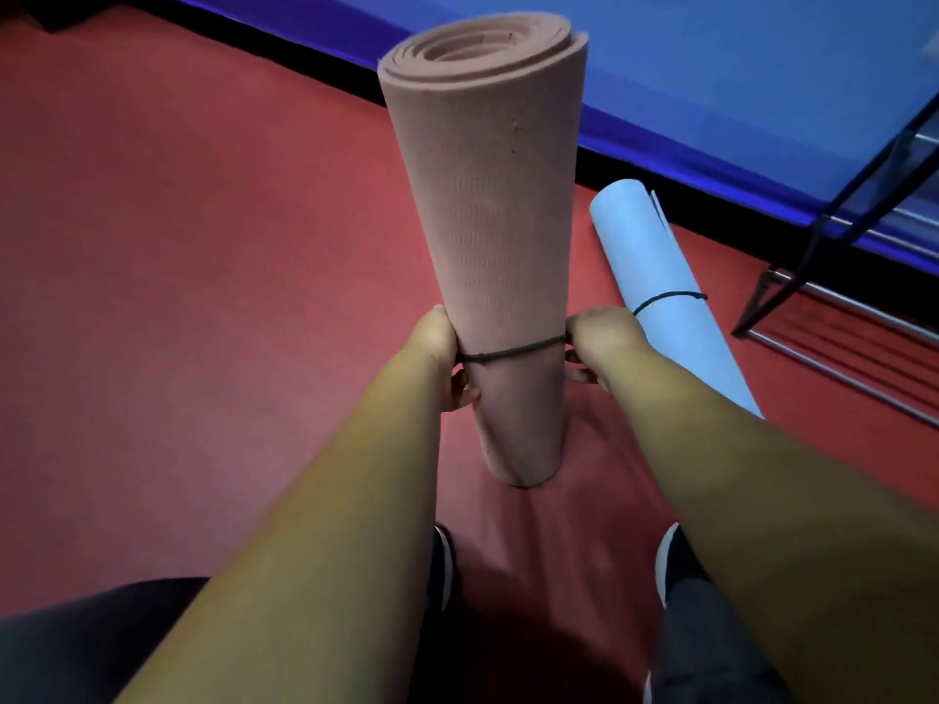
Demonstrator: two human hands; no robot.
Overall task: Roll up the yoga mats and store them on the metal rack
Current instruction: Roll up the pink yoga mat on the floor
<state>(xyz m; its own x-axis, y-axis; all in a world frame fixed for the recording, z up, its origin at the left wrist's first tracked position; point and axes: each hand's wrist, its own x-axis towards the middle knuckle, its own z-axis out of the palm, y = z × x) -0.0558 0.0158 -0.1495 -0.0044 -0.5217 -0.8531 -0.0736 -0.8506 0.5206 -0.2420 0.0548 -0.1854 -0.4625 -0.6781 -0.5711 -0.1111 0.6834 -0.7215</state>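
So the rolled-up dusty-pink foam yoga mat [488, 246] is standing on end on the red floor [178, 246], right in front of the person's dark shoes [676, 561]. It's rolled pretty snug, with the spiral showing at the top end. A thin black elastic cord [513, 352] loops around its lower third.

The left hand [439, 358] is against the pink mat's left side and the right hand [599, 343] against its right, each with fingers curled in and pinching the cord where it meets the edge of the roll. The fingertips themselves are mostly tucked behind the mat, so I can't tell exactly how they're gripping.

Looks like the step here is seating the band. I'd keep both sides level as it slides so it doesn't go on crooked, and keep the roll pressed tight so the outer flap doesn't spring loose. One band low down probably leaves the top free to unwind, so moving it nearer the middle might hold better.

Just right of the pink mat, a light-blue rolled mat [676, 297] lies on the floor, already banded. Further right is the black-framed metal rack [833, 317], sitting against the blue padded surface [711, 68].
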